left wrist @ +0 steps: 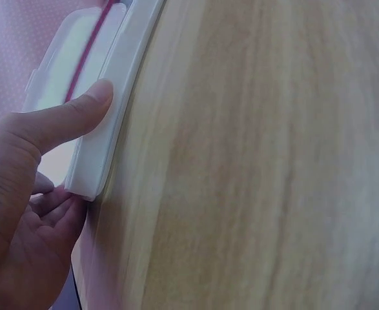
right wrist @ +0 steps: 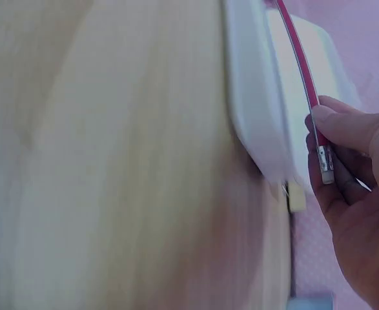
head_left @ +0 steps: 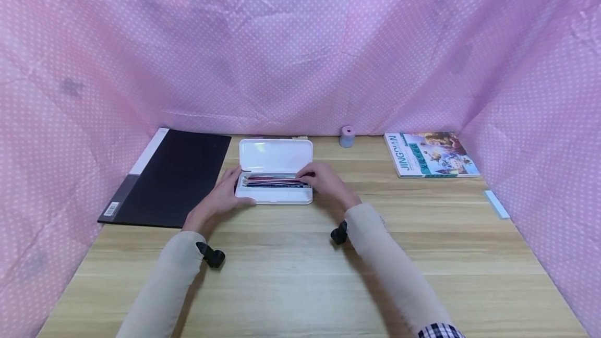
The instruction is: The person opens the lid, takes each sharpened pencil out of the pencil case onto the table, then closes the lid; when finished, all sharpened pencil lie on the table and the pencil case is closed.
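A white pencil case (head_left: 277, 198) lies on the table with its lid (head_left: 276, 156) raised at the back. Several pencils (head_left: 274, 183), dark and red, lie lengthwise inside it. My left hand (head_left: 223, 195) grips the left end of the case, thumb on the front wall and the other fingers round the corner. Over the case's right end, my right hand (head_left: 327, 181) pinches a red pencil (right wrist: 301, 57) between thumb and fingers, close to its metal band and white eraser (right wrist: 328, 176). That pencil slants across the open case.
To the left lies a black folder (head_left: 183, 176). Behind the case stands a small pink-and-blue cylinder (head_left: 347, 137) with a hole in its top. A book (head_left: 432, 155) and a pale blue strip (head_left: 496, 204) lie at right. Pink dotted cloth (head_left: 300, 56) encloses the table.
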Motion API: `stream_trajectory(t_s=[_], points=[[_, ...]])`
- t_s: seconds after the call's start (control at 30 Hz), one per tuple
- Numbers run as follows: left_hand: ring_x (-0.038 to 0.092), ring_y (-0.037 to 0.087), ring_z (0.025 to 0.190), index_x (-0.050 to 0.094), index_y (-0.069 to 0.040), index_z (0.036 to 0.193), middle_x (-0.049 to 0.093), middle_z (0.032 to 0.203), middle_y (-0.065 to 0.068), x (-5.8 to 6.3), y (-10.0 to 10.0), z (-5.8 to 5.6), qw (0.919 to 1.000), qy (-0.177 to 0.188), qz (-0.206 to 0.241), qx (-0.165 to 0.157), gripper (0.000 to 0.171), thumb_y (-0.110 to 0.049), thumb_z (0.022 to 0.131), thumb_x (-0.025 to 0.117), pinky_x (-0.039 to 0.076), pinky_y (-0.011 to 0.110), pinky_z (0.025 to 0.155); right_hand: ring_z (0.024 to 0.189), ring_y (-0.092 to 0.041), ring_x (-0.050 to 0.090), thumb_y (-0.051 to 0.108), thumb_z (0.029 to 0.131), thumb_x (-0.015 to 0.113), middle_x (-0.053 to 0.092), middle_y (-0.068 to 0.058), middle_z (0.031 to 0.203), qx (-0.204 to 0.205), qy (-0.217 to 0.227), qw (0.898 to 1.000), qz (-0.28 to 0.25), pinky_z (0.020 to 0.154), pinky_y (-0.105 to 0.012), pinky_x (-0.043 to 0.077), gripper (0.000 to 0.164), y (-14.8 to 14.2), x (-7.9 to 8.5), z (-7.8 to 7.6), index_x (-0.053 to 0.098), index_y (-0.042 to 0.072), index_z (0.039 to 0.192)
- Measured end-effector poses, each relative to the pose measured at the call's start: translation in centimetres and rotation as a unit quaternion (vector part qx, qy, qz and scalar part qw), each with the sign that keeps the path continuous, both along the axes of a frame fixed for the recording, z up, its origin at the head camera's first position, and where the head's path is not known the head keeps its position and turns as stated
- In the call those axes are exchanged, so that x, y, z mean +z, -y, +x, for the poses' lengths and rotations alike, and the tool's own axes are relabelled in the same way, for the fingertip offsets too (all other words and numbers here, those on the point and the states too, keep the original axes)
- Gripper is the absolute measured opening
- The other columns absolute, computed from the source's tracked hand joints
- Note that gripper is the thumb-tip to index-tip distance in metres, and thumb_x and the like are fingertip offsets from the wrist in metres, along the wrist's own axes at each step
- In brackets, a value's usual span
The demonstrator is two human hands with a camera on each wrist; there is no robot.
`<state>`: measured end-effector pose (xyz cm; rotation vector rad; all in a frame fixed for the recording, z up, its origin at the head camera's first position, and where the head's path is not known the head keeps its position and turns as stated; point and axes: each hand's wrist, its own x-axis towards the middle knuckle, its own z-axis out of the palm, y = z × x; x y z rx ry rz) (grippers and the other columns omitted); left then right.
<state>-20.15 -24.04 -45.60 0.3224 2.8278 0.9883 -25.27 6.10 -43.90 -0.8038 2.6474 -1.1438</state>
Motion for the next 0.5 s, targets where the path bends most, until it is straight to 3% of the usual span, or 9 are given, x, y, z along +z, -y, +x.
stream_trajectory(t_s=[0.2, 0.5], points=[[0.031, 0.025, 0.124, 0.012, -0.019, 0.149, 0.027, 0.14, 0.011, 0.1, -0.2, -0.1, 1.0, 0.006, -0.003, 0.003, 0.108, -0.048, 0.068, 0.078, 0.025, 0.046, 0.106, 0.103, -0.015, 0.058, 0.016, 0.088, 0.062, 0.067, -0.001, 0.106, -0.021, -0.013, 1.0, 0.011, 0.092, -0.036, 0.043, 0.014, -4.5, 0.3, -0.2, 0.072, 0.017, 0.098], [0.033, 0.024, 0.121, 0.015, -0.017, 0.148, 0.031, 0.135, 0.011, 0.0, -0.1, -0.1, 1.0, -0.002, 0.004, -0.003, 0.107, -0.046, 0.068, 0.078, 0.026, 0.046, 0.104, 0.106, -0.019, 0.056, 0.02, 0.09, 0.059, 0.065, 0.001, 0.107, -0.073, 0.019, 0.997, -0.006, 0.094, -0.04, 0.042, 0.014, -12.4, -0.2, 0.6, 0.07, 0.021, 0.099]])
